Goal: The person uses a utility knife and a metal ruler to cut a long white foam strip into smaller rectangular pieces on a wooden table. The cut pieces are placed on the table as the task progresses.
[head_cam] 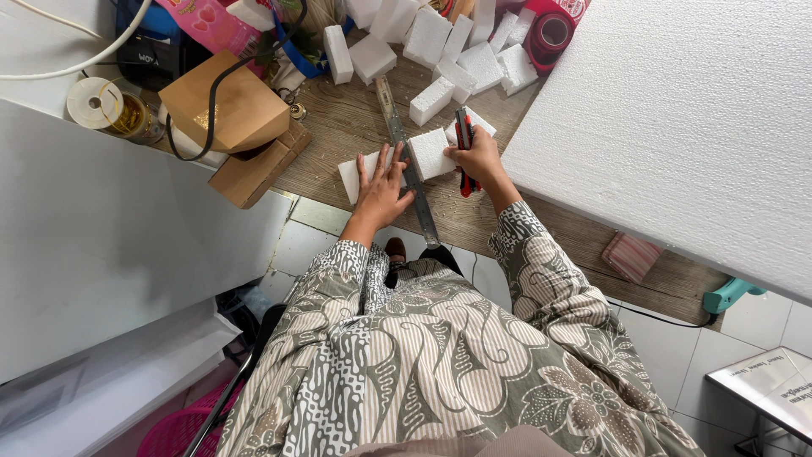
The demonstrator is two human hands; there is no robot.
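Note:
My left hand (382,188) lies flat, fingers spread, on a metal ruler (408,158) and a white foam strip (427,154) on the wooden table (355,127). The ruler crosses the foam from the far side towards me. My right hand (478,156) grips a red and black utility knife (463,140) at the foam's right end, next to the ruler. Both sleeves have a grey and cream pattern.
Several cut white foam blocks (440,51) lie at the table's far side. A big foam sheet (677,127) covers the right. Brown cardboard boxes (228,110), a tape roll (95,101) and a black cable (211,93) sit at left. A teal tool (729,294) lies near the right edge.

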